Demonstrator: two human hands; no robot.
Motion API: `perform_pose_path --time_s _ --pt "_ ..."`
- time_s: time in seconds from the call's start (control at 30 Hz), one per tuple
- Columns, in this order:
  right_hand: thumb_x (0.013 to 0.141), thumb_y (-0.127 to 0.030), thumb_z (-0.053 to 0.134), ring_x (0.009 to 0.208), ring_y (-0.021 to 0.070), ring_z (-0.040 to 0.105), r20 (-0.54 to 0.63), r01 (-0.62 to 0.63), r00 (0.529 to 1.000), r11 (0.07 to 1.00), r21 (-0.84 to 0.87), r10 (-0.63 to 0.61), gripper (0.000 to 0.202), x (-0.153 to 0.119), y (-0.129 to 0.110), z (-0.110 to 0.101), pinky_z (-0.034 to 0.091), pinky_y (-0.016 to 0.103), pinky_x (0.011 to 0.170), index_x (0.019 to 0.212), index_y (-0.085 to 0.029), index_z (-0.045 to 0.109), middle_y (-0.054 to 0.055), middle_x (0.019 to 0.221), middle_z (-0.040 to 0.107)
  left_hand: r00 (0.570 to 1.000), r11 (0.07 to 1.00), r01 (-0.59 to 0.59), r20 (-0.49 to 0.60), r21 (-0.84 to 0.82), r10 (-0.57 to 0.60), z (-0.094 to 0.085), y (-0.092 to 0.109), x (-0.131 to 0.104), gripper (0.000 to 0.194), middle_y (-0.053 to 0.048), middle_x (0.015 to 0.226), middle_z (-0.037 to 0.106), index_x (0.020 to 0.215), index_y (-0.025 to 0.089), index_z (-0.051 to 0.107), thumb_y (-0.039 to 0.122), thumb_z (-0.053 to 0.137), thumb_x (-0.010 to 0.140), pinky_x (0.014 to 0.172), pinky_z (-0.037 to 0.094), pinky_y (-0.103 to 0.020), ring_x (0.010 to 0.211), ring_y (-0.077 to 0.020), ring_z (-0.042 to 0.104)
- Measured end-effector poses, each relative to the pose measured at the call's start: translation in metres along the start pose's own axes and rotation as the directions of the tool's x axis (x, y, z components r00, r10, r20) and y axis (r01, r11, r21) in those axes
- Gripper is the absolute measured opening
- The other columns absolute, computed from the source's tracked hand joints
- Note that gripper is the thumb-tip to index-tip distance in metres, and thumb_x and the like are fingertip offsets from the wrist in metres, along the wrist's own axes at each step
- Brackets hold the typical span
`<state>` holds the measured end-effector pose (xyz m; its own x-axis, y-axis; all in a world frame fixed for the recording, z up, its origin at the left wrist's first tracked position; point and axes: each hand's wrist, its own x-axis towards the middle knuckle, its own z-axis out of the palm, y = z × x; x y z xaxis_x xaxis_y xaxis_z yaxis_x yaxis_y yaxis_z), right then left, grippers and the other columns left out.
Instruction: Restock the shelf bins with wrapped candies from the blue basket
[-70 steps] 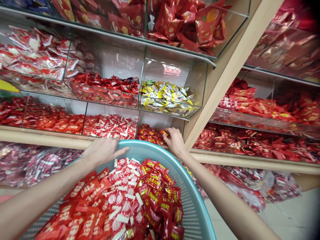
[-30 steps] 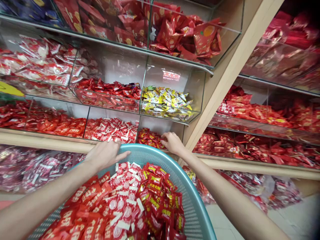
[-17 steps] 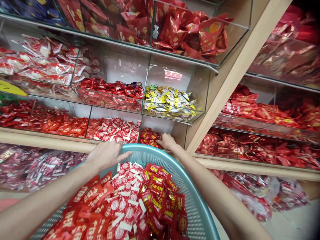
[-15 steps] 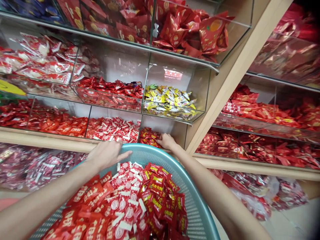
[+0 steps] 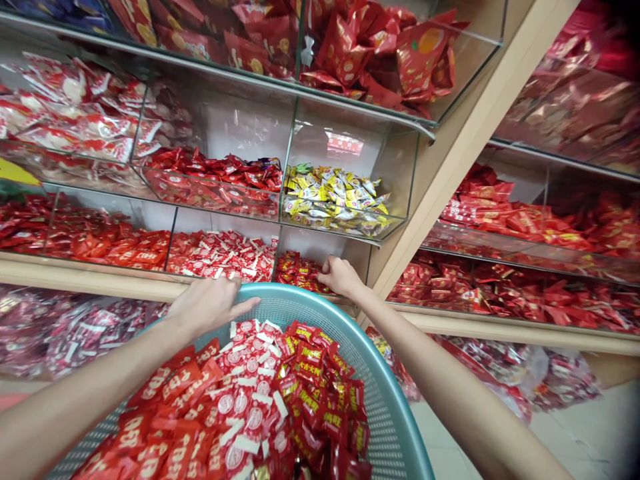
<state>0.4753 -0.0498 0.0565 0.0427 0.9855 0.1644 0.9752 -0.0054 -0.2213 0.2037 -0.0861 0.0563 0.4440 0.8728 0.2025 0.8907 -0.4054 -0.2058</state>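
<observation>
A teal plastic basket (image 5: 395, 393) stands in front of me, heaped with wrapped candies. Orange-red packets (image 5: 160, 427) lie on its left, red-and-white candies (image 5: 245, 387) in the middle, dark red ones with yellow lettering (image 5: 320, 373) on the right. My left hand (image 5: 205, 303) is closed over the basket's far rim, thumb stretched along the inside. Beyond the rim, my right hand (image 5: 343, 277) reaches into the lower shelf bin of small red candies (image 5: 297, 270). Its fingers are curled at the candies' edge; what lies between them is hidden.
Glass-fronted bins hold yellow-and-white candies (image 5: 333, 200) and red packets (image 5: 215, 177) above. A slanting wooden upright (image 5: 445, 187) separates another candy shelf (image 5: 530, 227) on the right. Bulk bags (image 5: 95, 333) lie beneath the wooden ledge (image 5: 100, 280).
My right hand has lifted slightly within the candy bin, its fingers now more curled. My left hand stays on the rim. The view has shifted slightly.
</observation>
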Motion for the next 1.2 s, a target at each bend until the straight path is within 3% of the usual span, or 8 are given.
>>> perform_pose_path --time_s 0.1,0.23,0.37,0.47,0.77,1.2 --pt "0.078 -0.026 0.057 0.078 0.0182 0.056 -0.092 0.100 0.991 0.995 -0.001 -0.100 0.009 -0.025 0.004 -0.015 0.036 0.026 0.064 0.084 -0.019 0.056 0.004 0.082 0.065 1.000 1.000 0.002 -0.005 -0.007 -0.002 -0.002 0.002 0.000 0.065 -0.015 0.069 0.068 0.089 0.012 0.061 0.064 0.022 0.084 0.053 0.044 -0.038 0.066 -0.0347 0.066" --pt "0.081 -0.025 0.055 0.080 0.0190 0.052 -0.266 0.270 0.931 0.962 0.035 -0.251 0.007 -0.081 0.012 -0.026 0.036 0.028 0.068 0.081 -0.020 0.050 0.003 0.081 0.060 1.000 1.000 0.002 0.002 -0.010 -0.002 -0.003 0.003 0.000 0.065 -0.015 0.068 0.068 0.087 0.012 0.061 0.064 0.022 0.084 0.052 0.044 -0.038 0.065 -0.0345 0.066" --pt "0.086 -0.024 0.051 0.079 0.0194 0.049 -0.258 0.365 0.901 0.931 0.015 -0.349 0.005 -0.142 0.017 -0.026 0.036 0.031 0.070 0.085 -0.021 0.047 0.002 0.082 0.056 1.000 1.000 -0.010 -0.004 -0.008 0.010 -0.003 0.002 0.000 0.065 -0.016 0.068 0.068 0.086 0.012 0.061 0.064 0.022 0.084 0.052 0.045 -0.038 0.064 -0.0339 0.066" --pt "0.088 -0.022 0.049 0.079 0.0198 0.048 -0.196 0.388 0.903 0.922 -0.010 -0.382 0.003 -0.170 0.018 -0.023 0.035 0.032 0.069 0.087 -0.021 0.046 0.003 0.085 0.055 1.000 1.000 -0.001 -0.007 -0.005 0.001 -0.002 0.003 0.000 0.066 -0.016 0.068 0.068 0.086 0.012 0.061 0.065 0.022 0.084 0.053 0.045 -0.039 0.064 -0.0338 0.066" --pt "0.085 -0.022 0.050 0.074 0.0201 0.049 -0.204 0.364 0.902 0.924 -0.119 -0.382 0.003 -0.189 0.007 -0.013 0.035 0.033 0.066 0.083 -0.023 0.048 0.002 0.079 0.056 1.000 0.999 0.004 -0.018 -0.037 -0.005 -0.003 0.002 -0.002 0.066 -0.016 0.068 0.067 0.088 0.012 0.061 0.065 0.023 0.083 0.051 0.043 -0.037 0.064 -0.0339 0.065" --pt "0.081 -0.019 0.053 0.069 0.0195 0.050 -0.240 0.338 0.903 0.934 -0.116 -0.357 0.007 -0.202 -0.001 0.003 0.034 0.032 0.063 0.082 -0.023 0.048 0.001 0.077 0.056 1.000 1.000 -0.001 -0.012 0.010 0.002 -0.003 0.003 -0.002 0.067 -0.015 0.067 0.067 0.086 0.013 0.061 0.065 0.020 0.084 0.050 0.042 -0.035 0.063 -0.0315 0.065"
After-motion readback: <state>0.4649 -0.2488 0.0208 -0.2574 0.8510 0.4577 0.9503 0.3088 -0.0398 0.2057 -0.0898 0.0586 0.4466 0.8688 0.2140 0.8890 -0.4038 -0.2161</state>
